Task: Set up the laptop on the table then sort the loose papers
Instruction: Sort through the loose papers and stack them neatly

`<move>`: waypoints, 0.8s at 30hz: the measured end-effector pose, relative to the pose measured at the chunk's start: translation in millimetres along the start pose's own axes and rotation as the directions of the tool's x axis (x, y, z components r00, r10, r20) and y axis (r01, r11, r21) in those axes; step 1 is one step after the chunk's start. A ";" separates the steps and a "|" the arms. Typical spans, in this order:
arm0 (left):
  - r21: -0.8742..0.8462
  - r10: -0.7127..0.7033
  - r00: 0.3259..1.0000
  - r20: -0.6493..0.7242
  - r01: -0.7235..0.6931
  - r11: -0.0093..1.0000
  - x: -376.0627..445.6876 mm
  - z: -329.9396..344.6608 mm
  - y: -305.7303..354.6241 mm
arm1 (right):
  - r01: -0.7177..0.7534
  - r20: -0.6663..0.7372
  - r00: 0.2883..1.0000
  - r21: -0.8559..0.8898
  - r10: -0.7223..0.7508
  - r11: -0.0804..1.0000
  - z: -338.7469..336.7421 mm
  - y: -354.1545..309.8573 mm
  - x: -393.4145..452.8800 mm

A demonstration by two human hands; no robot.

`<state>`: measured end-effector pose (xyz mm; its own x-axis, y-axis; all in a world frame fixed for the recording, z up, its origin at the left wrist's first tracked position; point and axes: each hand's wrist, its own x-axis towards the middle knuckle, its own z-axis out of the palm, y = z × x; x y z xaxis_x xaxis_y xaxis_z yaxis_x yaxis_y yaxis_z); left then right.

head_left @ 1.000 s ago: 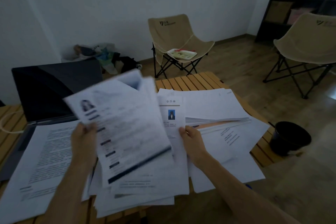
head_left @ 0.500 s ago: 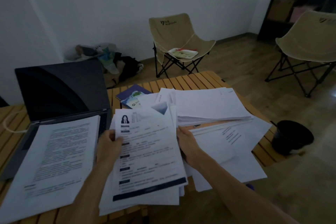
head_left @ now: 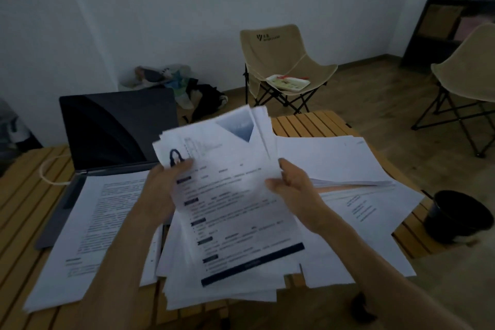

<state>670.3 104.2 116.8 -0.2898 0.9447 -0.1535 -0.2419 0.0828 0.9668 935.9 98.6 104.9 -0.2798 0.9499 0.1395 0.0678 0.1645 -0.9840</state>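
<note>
I hold a thick stack of printed papers (head_left: 235, 211) above the slatted wooden table (head_left: 302, 123), tilted up toward me. My left hand (head_left: 167, 182) grips its left edge near a small portrait photo. My right hand (head_left: 292, 182) pinches the right edge. The open dark laptop (head_left: 115, 128) stands at the back left with its screen off. A text-filled sheet pile (head_left: 99, 230) lies over its keyboard. More white papers (head_left: 348, 169) spread across the table's right side.
A white cable (head_left: 47, 169) loops left of the laptop. A black bucket (head_left: 455, 214) sits on the floor at right. Two beige folding chairs (head_left: 278, 61) (head_left: 466, 69) stand beyond the table. Bags (head_left: 171, 80) lie by the wall. A dark shelf (head_left: 450, 21) fills the far right corner.
The stack lay low on the table half a second ago; both hands have lifted and tilted it upward, covering the blue booklet behind it.
</note>
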 end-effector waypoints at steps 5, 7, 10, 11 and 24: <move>-0.093 0.380 0.918 0.109 -0.371 0.924 -24.9 14.2 76.0 | 0.067 0.059 0.995 0.118 -0.075 0.991 -2.6 -45.4 2.7; -0.052 0.410 0.902 0.135 -0.406 0.912 -34.9 9.3 75.7 | -0.044 0.094 0.995 0.060 0.038 0.997 1.3 -28.3 -0.8; 0.088 0.303 0.929 0.211 -0.327 0.941 -40.8 -3.2 46.9 | -0.162 0.144 0.977 0.009 0.159 0.987 15.3 14.3 -14.1; 0.121 0.258 0.936 0.242 -0.293 0.948 -40.1 -5.5 37.4 | -0.173 0.151 0.974 0.015 0.169 0.985 21.3 25.1 -17.7; 0.643 0.095 0.994 -0.047 -0.043 0.765 11.4 -22.8 -26.5 | -0.411 0.140 0.864 -0.358 0.484 0.838 0.9 25.2 -20.8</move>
<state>652.3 105.5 84.8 -0.3549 0.9323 -0.0699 0.4225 0.2267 0.8775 942.6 82.7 77.1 -0.3428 0.8632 -0.3707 0.5147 -0.1575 -0.8427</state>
